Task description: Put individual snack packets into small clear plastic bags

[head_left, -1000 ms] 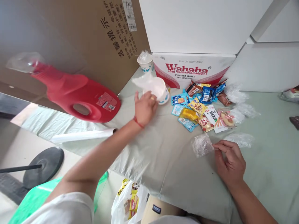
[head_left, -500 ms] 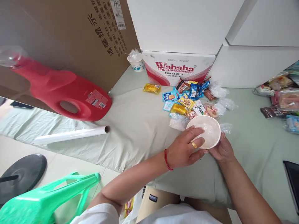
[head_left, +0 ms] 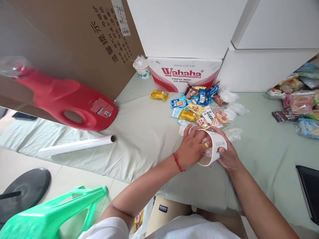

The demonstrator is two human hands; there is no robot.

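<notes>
My right hand [head_left: 229, 156] is wrapped round a white paper cup [head_left: 219, 145] with blue print, tilted so its mouth faces left. My left hand [head_left: 193, 146], with a gold ring and a red wrist cord, reaches into that mouth. Its fingertips are hidden inside, so whether they grip anything does not show. Crumpled clear plastic [head_left: 208, 152] shows within the cup, beside the fingers. Just beyond both hands lies a pile of wrapped snacks [head_left: 195, 108], with a yellow-wrapped snack [head_left: 159, 95] a little apart on the left.
Behind the snacks stands a Wahaha water carton [head_left: 184, 74], with another paper cup [head_left: 142, 69] at its left. A red jug [head_left: 74, 103] and a white roll [head_left: 77, 145] lie left. More packaged food [head_left: 299, 99] and a black device [head_left: 309, 192] are on the right.
The cup has turned from mouth-up to tilted left, showing its printed side. My left hand's fingers have gone deeper into it. The view has shifted slightly.
</notes>
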